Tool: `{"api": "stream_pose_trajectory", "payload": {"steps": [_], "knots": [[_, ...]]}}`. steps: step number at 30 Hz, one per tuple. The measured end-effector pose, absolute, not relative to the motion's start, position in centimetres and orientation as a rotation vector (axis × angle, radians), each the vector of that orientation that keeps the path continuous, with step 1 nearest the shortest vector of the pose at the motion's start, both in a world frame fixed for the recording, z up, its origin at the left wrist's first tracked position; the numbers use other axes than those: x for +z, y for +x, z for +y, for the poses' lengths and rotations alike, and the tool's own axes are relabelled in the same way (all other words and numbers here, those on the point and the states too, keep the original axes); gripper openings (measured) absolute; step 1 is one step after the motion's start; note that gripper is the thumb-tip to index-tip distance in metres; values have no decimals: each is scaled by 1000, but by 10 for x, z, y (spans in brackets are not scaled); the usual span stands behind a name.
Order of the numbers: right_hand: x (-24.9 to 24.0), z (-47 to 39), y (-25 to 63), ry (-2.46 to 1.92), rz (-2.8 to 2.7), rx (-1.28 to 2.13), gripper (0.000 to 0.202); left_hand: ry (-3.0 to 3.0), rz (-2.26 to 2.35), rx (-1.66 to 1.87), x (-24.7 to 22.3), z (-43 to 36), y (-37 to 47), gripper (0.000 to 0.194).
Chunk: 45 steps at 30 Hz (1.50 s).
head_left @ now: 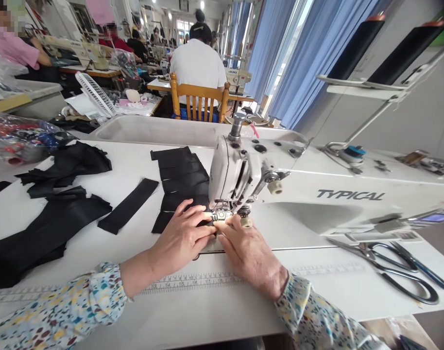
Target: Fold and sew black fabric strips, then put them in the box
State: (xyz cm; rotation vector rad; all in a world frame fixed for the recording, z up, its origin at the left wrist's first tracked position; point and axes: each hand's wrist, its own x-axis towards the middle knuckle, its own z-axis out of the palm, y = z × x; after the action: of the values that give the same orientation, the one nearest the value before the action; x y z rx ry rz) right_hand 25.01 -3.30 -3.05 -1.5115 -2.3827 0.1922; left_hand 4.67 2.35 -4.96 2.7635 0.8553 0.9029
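A white sewing machine (227, 170) stands over a black fabric piece (181, 175) whose right edge runs under the needle area. My left hand (183, 236) lies on the lower part of that fabric, fingers spread, tips beside the presser foot (221, 215). Just right of the foot, my right hand (246, 245) has its fingers close together and bent; whatever they may hold is hidden under them. A separate black strip (129, 205) rests flat on the table left of the fabric.
Black fabric pieces (43, 218) lie at the left, near a plastic bag (21, 138). Large scissors (377, 260) lie at the right. A printed ruler scale (193, 282) runs along the front. Behind the machine, a person in white (198, 65) sits on a wooden chair (200, 92).
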Motion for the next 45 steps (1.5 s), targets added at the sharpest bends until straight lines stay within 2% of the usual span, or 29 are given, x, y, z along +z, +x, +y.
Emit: {"api": "stream_pose_trajectory", "payload": {"steps": [7,22,45], "knots": [[-31,-47,251,-1406,-2341,249,32,2738,858,863,-45,4,47,25],[-32,-46,259,-1405,-2318,342,34,2752,692,781,-43,22,28,23],[-33,-46,261,-1313,-2410,218,32,2780,636,714,-44,29,28,20]]}}
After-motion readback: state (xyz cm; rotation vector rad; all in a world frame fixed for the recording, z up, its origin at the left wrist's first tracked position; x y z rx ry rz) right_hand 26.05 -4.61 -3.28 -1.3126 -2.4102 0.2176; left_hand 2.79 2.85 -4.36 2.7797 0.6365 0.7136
